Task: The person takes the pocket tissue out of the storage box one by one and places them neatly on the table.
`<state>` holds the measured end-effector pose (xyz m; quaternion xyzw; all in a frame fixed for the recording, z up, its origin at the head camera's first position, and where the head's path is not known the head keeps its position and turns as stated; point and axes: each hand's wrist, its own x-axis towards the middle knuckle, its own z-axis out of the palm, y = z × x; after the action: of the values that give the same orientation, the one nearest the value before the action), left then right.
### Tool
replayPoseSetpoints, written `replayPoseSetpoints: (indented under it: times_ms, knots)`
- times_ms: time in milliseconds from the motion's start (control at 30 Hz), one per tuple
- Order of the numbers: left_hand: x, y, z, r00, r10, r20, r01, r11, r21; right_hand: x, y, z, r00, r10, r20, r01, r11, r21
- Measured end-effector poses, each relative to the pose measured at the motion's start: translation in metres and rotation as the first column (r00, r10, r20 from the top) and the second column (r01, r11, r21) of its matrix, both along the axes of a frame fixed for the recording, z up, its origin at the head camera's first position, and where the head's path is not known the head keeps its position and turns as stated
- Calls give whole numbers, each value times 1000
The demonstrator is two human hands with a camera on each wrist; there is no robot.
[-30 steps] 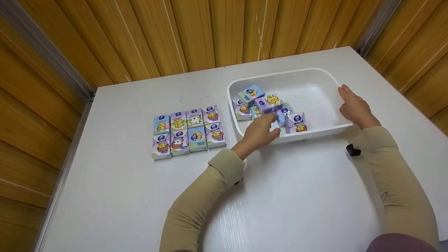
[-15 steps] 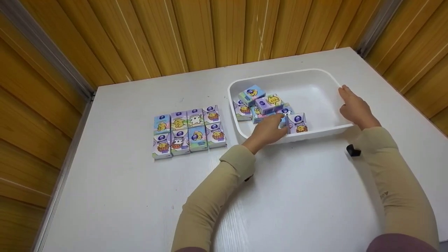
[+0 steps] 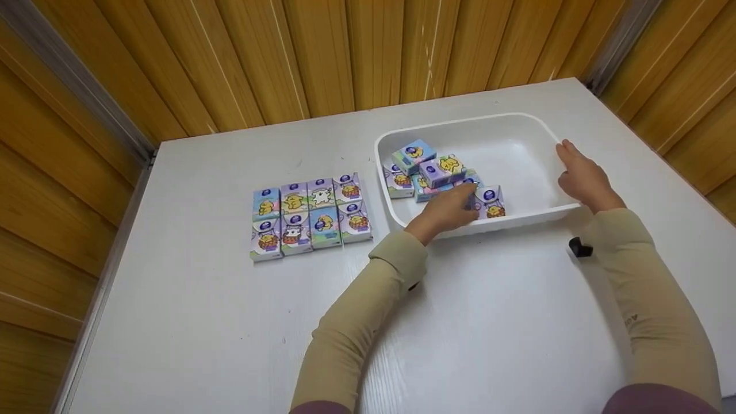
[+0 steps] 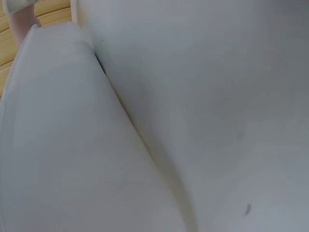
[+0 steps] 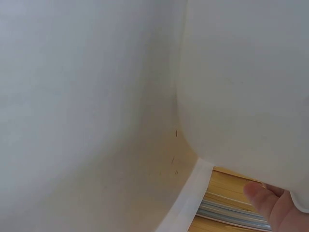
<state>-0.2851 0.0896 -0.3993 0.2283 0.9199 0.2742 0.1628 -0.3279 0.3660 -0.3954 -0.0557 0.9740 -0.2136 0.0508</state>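
In the head view, a white tray holds several small printed boxes with cartoon animals. My left hand reaches over the tray's near wall, its thumb and fingers around a small blue-and-purple box. The hand hides most of that box. Just right of it leans a lilac box, and behind lies a purple-and-yellow box. At the tray's right end, my right hand grips the rim. The right wrist view shows fingers of that hand against the tray's outer wall.
Left of the tray, several matching boxes lie side by side in two rows on the white table. A small black object is beside my right sleeve. Yellow wood-patterned panels stand behind the table.
My left hand has moved right inside the tray, toward the lilac box, and its fingers have drawn closer together. My right hand and the tray stay nearly where they were.
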Motion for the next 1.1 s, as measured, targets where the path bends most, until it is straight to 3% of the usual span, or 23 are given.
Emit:
replayPoseSetpoints:
  times_ms: [167,367,733,833,1100]
  knots:
    - [-2,1,-1,998,5,59,-8,999,48,-1,0,0,1000,-5,10,5,1000,-7]
    - [-2,1,-1,999,20,41,-21,1000,15,-1,1,0,1000,2,12,-2,1000,-1]
    - [0,1,-1,986,168,11,-168,985,-27,0,0,0,1000,0,30,0,1000,0]
    - [1,0,-2,977,210,29,-210,978,4,-1,1,0,999,0,38,0,1000,-3]
    - [1,-3,-6,975,188,122,-199,976,92,-2,0,-1,999,-12,33,13,1000,-12]
